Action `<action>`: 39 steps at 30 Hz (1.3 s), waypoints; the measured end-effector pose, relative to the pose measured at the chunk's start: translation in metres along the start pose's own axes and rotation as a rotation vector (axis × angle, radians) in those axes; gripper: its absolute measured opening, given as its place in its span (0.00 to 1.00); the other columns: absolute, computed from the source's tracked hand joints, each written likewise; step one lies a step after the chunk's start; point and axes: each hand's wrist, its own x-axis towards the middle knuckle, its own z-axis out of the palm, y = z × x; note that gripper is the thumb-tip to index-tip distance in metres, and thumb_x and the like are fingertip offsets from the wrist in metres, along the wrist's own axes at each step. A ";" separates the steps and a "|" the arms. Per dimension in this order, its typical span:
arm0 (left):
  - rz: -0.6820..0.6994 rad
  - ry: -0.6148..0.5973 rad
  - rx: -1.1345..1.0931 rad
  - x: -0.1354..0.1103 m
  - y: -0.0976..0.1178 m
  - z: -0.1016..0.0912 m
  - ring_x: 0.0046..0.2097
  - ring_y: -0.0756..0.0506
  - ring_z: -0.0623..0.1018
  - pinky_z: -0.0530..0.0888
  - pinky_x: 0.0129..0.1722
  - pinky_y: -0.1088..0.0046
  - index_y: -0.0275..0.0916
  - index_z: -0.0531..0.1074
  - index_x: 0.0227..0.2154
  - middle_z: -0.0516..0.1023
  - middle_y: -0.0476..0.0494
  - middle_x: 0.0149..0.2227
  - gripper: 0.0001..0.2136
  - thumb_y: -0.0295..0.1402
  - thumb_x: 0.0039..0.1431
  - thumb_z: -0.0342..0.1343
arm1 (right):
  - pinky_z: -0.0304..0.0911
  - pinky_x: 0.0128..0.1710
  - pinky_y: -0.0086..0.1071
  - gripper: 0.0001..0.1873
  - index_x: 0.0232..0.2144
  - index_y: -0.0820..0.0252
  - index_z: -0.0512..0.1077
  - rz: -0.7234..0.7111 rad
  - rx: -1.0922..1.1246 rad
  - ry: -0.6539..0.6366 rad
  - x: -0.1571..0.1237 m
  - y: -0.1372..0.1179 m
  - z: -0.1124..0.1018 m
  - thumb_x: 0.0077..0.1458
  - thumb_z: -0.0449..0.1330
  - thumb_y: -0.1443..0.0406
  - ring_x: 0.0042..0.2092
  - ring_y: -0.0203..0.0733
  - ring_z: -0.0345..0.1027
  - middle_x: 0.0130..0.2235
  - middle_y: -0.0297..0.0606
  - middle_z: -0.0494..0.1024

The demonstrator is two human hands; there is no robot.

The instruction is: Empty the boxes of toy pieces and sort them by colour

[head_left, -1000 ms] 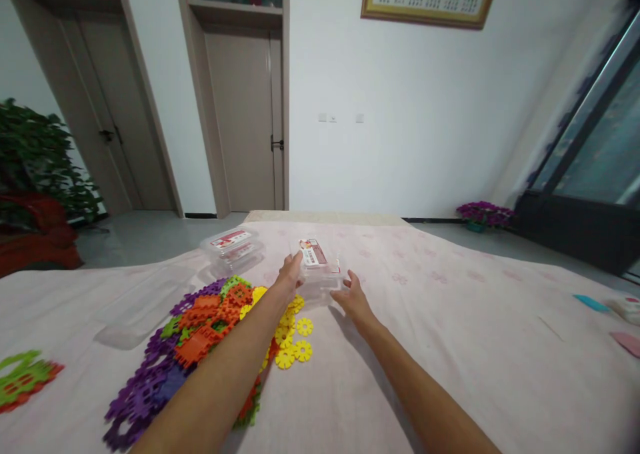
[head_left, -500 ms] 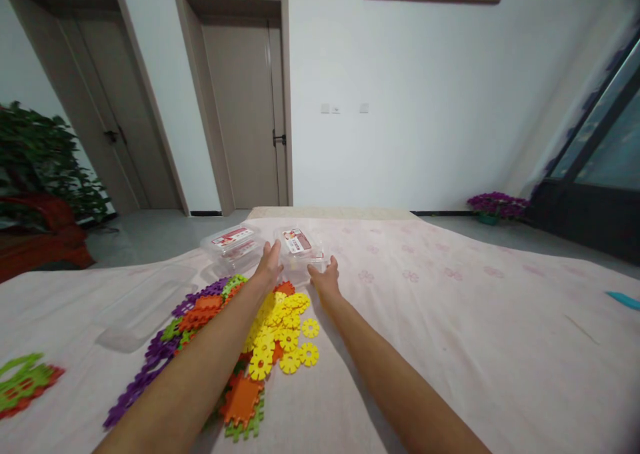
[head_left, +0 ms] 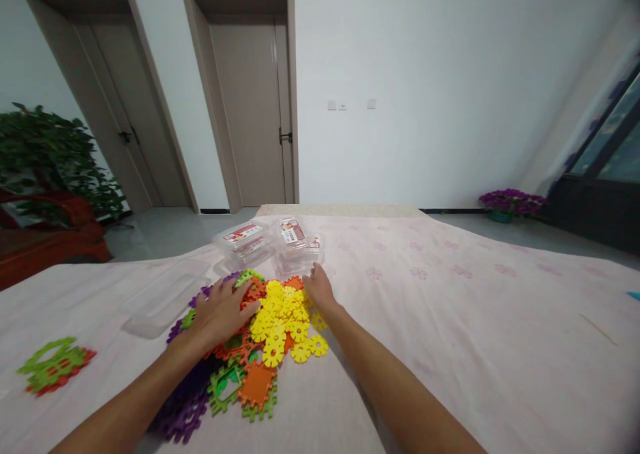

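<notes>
My left hand [head_left: 220, 313] lies over the left side of a heap of interlocking plastic pieces, its fingers spread. Under and around it are purple pieces [head_left: 187, 407], orange ones [head_left: 257, 386] and green ones [head_left: 225, 382]. My right hand [head_left: 320, 290] is at the heap's right edge, with thumb and fingers apart and nothing seen in its grasp. Yellow flower-shaped discs [head_left: 280, 314] are piled between the two hands. Just beyond stand clear plastic boxes with labelled lids, one on the left [head_left: 243, 235] and one on the right [head_left: 293, 233].
An uncovered clear tray [head_left: 165, 301] rests left of the heap. Farther left lies a joined green and red piece [head_left: 57, 366]. A pink patterned cloth [head_left: 450, 347] covers the table. Behind are doors, a plant [head_left: 50, 161] and a red wooden chair [head_left: 55, 231].
Both hands have come away from the clear boxes. My left hand has moved back and left onto the heap, and my right hand has drawn back slightly beside the yellow discs.
</notes>
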 end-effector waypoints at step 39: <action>0.521 0.356 0.237 -0.118 -0.010 0.002 0.68 0.31 0.61 0.40 0.68 0.37 0.44 0.76 0.47 0.71 0.36 0.62 0.15 0.40 0.59 0.59 | 0.67 0.57 0.46 0.21 0.57 0.54 0.71 -0.369 -0.038 -0.232 -0.127 -0.011 -0.001 0.67 0.51 0.56 0.57 0.49 0.70 0.57 0.45 0.75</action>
